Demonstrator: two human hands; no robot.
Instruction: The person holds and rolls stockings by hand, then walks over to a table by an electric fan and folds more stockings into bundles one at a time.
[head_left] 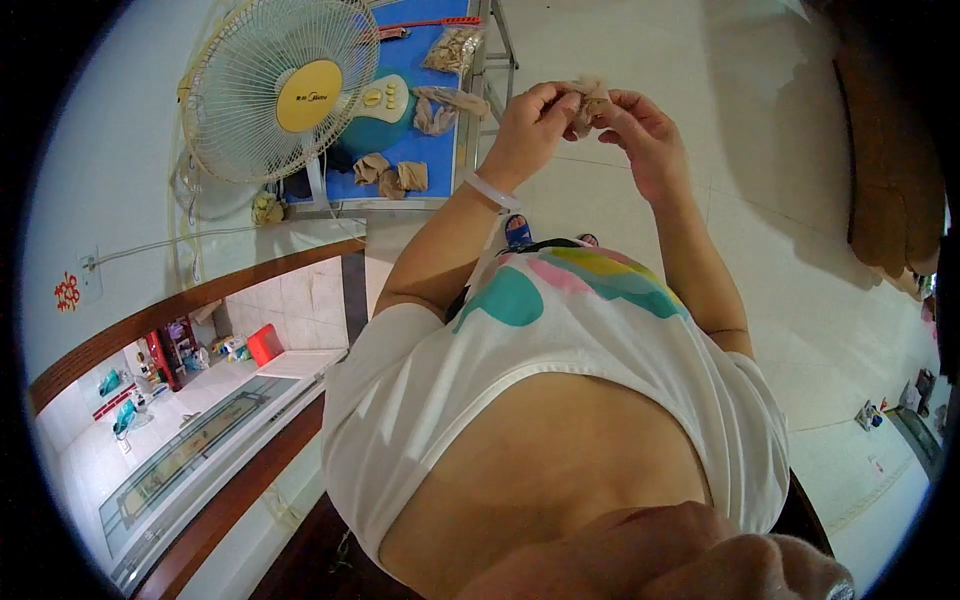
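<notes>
Both my hands are raised in front of my body, fingers pinched on a thin beige nylon sock that is bunched up between them. My left hand grips its left side with thumb and forefinger. On the other side, my right hand pinches it with the fingertips. Part of the fabric is hidden behind the fingers. Left of my hands, a loose, crumpled sock lies near the edge of a blue table. Several small folded beige pieces rest by its near edge.
A yellow-and-white fan stands on the table's left. Behind it lie a clear bag of beige pieces and a red stick. Brown furniture stands at the right. A low wooden ledge runs along the left.
</notes>
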